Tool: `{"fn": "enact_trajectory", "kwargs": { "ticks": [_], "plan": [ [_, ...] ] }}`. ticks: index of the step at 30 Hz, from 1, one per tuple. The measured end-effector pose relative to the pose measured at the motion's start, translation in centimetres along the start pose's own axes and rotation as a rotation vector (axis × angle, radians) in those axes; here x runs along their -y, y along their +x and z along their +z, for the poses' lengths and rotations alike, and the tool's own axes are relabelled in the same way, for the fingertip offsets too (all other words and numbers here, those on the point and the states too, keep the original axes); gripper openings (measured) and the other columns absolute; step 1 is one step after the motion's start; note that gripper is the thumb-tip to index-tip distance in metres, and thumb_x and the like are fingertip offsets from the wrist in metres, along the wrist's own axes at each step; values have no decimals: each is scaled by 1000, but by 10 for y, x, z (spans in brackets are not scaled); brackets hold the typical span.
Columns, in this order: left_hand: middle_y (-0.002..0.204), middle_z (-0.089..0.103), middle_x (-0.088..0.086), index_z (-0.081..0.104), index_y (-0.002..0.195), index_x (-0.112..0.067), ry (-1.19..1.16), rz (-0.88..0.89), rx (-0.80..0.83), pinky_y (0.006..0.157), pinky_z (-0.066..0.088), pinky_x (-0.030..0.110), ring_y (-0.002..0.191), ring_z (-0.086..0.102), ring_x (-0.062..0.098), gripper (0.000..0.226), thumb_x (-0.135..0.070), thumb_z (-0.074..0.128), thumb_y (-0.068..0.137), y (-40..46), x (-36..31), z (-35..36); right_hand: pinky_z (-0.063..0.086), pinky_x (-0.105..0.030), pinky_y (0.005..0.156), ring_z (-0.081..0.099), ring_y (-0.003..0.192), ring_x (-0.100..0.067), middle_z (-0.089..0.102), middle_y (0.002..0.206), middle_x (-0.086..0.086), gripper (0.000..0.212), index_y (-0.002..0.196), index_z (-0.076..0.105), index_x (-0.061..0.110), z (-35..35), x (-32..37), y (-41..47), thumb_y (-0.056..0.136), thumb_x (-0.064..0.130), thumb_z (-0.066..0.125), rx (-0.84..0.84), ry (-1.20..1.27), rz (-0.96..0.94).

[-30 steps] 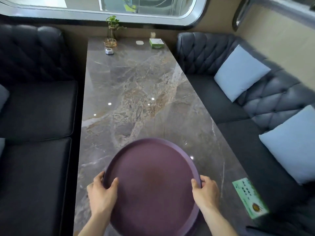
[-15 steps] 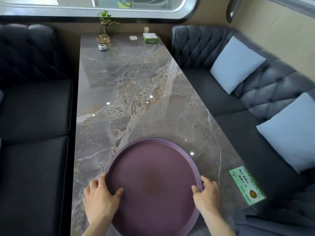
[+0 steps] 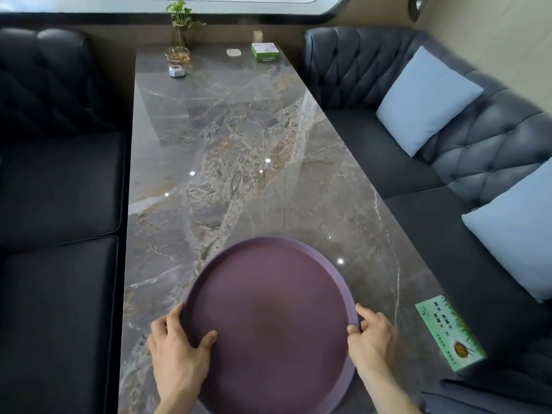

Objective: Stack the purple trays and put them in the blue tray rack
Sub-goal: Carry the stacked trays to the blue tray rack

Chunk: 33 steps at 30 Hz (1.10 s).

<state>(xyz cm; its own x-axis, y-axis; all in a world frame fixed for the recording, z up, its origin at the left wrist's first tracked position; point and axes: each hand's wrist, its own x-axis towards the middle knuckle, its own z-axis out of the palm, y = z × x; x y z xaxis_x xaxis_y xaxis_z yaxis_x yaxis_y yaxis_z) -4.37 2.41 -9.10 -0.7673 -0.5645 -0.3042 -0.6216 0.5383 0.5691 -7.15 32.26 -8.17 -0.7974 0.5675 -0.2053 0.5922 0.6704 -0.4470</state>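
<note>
A round purple tray (image 3: 268, 318) lies at the near end of the marble table (image 3: 239, 162). A second purple rim shows under its right and lower edge, so it looks like a stack. My left hand (image 3: 176, 351) grips the left rim, thumb lying on the tray's inner surface. On the right rim my right hand (image 3: 373, 342) holds on with fingers curled around the edge. No blue tray rack is in view.
A potted plant in a glass vase (image 3: 180, 25), a small glass bowl (image 3: 176, 56), a white gadget (image 3: 176, 71) and a green box (image 3: 265, 52) stand at the far end. A green card (image 3: 448, 330) lies at the right edge. Dark sofas flank the table, with light blue cushions (image 3: 427, 97) on the right.
Both hands keep their grip on the tray's rims. My view has tilted slightly, so the table's far end sits lower in frame; the tray stays at the near end.
</note>
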Motion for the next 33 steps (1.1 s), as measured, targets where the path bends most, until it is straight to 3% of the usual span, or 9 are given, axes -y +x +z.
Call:
{"fn": "enact_trajectory", "kwargs": {
  "ticks": [4, 7, 11, 13, 17, 21, 26, 30, 33],
  "plan": [
    [138, 39, 15, 43, 144, -19, -21, -9, 29, 105, 38, 56, 128, 39, 40, 87, -24, 87, 69, 5, -3, 0, 55, -42, 84, 63, 88, -28, 65, 90, -5, 42, 115, 72, 17, -4, 11, 10, 77, -1, 74, 37, 93, 58],
    [139, 38, 17, 38, 144, -20, -66, -45, 90, 104, 43, 54, 124, 50, 40, 88, -25, 86, 70, 8, -5, -2, 54, -43, 86, 64, 93, -28, 68, 97, -5, 41, 118, 70, 21, -6, 10, 9, 80, 5, 74, 72, 112, 79],
    [134, 50, 23, 39, 143, -15, -9, -89, 123, 106, 40, 53, 126, 49, 42, 91, -34, 86, 67, 10, -7, -4, 47, -42, 95, 59, 117, -33, 65, 124, -11, 58, 144, 44, 35, 2, -1, -12, 90, 29, 65, 121, 80, 74],
    [131, 55, 20, 43, 141, -13, -35, -113, 148, 105, 41, 51, 125, 51, 39, 89, -39, 85, 66, 15, -8, -6, 42, -45, 101, 51, 128, -35, 57, 136, -14, 66, 150, 36, 29, 7, 0, -20, 91, 36, 64, 149, 102, 128],
    [121, 65, 11, 51, 129, -15, -164, -218, 160, 96, 49, 50, 112, 63, 35, 70, -41, 80, 72, 26, -11, -9, 40, -47, 106, 50, 129, -37, 56, 138, -17, 62, 141, 47, 9, 3, 3, -17, 89, 36, 66, 162, 138, 169],
    [104, 66, 3, 44, 113, -24, -323, -284, 116, 85, 50, 45, 90, 64, 29, 44, -30, 73, 81, 25, -16, -14, 40, -45, 106, 50, 127, -34, 54, 137, -14, 55, 140, 51, 9, -13, 17, -6, 91, 31, 65, 166, 161, 87],
    [88, 60, 3, 43, 117, -15, -453, -268, 68, 71, 46, 38, 74, 60, 22, 42, -22, 69, 84, 31, -42, -54, 45, -34, 94, 58, 118, -24, 56, 134, -7, 49, 137, 53, 13, -47, 68, 9, 92, 23, 66, 224, 395, 2],
    [110, 65, 11, 44, 123, -18, -495, -146, 13, 90, 53, 47, 96, 65, 34, 48, -23, 70, 83, 36, -74, -108, 44, -44, 108, 53, 129, -26, 54, 143, -6, 61, 143, 48, 15, -84, 124, 6, 88, 31, 69, 245, 487, -116],
    [136, 60, 5, 39, 147, -26, -535, 0, -34, 102, 47, 44, 121, 60, 31, 75, -26, 74, 81, 34, -100, -157, 39, -44, 111, 42, 138, -28, 42, 152, -7, 77, 148, 38, 14, -118, 171, -9, 85, 43, 70, 168, 512, -176]
  ]
}}
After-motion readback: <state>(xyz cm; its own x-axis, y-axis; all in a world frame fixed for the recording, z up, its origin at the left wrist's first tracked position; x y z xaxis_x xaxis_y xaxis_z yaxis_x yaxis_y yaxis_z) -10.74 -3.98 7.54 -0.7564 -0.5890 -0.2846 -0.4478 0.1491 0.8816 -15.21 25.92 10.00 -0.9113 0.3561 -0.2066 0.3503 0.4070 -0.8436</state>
